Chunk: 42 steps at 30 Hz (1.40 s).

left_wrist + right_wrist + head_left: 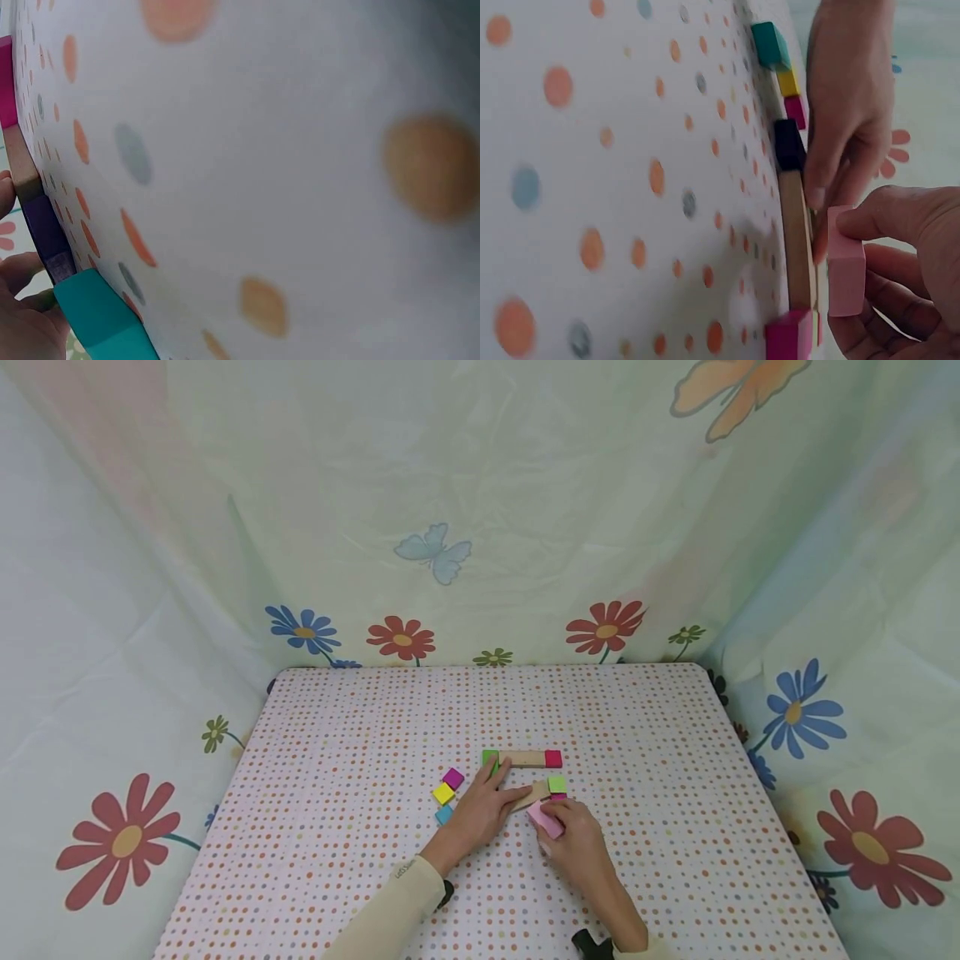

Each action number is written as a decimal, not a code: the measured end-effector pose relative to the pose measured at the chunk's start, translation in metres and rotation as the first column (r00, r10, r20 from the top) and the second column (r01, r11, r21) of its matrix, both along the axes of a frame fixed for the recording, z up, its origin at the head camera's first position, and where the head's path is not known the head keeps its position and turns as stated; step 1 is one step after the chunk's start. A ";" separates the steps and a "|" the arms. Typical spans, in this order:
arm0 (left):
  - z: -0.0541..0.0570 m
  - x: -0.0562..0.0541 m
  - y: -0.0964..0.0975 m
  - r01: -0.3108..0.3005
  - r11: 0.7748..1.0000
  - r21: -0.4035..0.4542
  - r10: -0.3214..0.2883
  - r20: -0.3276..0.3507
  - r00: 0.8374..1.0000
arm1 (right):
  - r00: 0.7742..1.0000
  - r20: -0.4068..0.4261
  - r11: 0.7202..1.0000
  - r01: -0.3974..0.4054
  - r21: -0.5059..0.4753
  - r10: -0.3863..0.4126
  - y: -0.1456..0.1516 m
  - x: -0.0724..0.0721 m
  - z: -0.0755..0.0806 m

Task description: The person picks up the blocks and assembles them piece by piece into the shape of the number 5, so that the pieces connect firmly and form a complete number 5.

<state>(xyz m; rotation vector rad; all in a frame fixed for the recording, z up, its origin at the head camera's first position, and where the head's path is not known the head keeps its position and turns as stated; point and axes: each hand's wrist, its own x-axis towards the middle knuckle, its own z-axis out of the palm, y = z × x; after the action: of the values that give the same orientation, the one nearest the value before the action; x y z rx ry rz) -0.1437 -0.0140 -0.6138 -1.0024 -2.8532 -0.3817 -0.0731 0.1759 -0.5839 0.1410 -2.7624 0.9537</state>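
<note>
My right hand (pixel 579 842) pinches a pink block (pixel 846 277) between thumb and fingers, close beside the near row of blocks. That row has a plain wooden plank (pixel 797 240) with a magenta block (pixel 787 337) at one end and a dark blue block (pixel 787 144) at the other. A light green block (pixel 557 785) lies just beyond the magenta one. My left hand (pixel 483 810) reaches over the row, its fingers extended to a green block (pixel 489 756) and its thumb along the near plank. In the head view this hand hides the dark blue block.
Behind lies a second row: the green block, another wooden plank (pixel 522 759) and a red block (pixel 553 759). Left of my left hand sit purple (pixel 453 778), yellow (pixel 443 793) and teal (pixel 444 815) blocks. A dotted cloth (pixel 337 860) covers the table; printed curtains surround it.
</note>
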 end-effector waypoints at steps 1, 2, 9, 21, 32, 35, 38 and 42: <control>0.000 0.000 0.000 -0.001 1.000 -0.008 0.001 0.000 1.000 | 1.000 0.011 1.000 -0.011 0.001 0.011 -0.003 0.001 -0.001; 0.000 0.000 0.000 -0.004 1.000 -0.012 0.004 0.003 1.000 | 0.999 0.026 1.000 -0.020 0.002 0.020 -0.006 0.003 -0.001; 0.003 0.001 0.000 -0.025 1.000 0.007 0.025 0.062 0.998 | 0.993 0.087 0.996 -0.082 0.029 0.080 -0.019 0.012 -0.010; 0.002 0.000 -0.001 -0.013 1.000 -0.005 0.014 0.025 1.000 | 0.988 0.080 0.990 -0.133 0.047 0.129 -0.022 0.014 -0.020; 0.003 -0.001 0.000 -0.001 1.000 -0.005 0.001 -0.016 1.000 | 0.998 0.017 0.997 -0.069 0.018 0.069 0.005 -0.006 -0.002; 0.003 -0.002 -0.001 0.001 1.000 0.001 -0.001 -0.010 1.000 | 0.999 -0.021 0.998 -0.047 0.032 0.048 0.015 -0.012 -0.005; 0.002 -0.002 -0.001 0.008 1.000 0.010 -0.007 -0.015 1.000 | 1.000 -0.025 0.999 -0.012 0.049 0.013 0.022 -0.018 -0.009; 0.000 -0.001 -0.001 0.014 1.000 0.024 -0.013 -0.021 1.000 | 1.000 -0.009 0.998 0.020 0.060 -0.020 0.029 -0.024 -0.014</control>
<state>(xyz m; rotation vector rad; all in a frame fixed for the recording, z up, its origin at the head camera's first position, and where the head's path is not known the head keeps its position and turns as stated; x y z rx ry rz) -0.1451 -0.0150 -0.6134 -1.0156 -2.8181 -0.4027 -0.0969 0.2050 -0.5976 0.1267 -2.7805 0.8629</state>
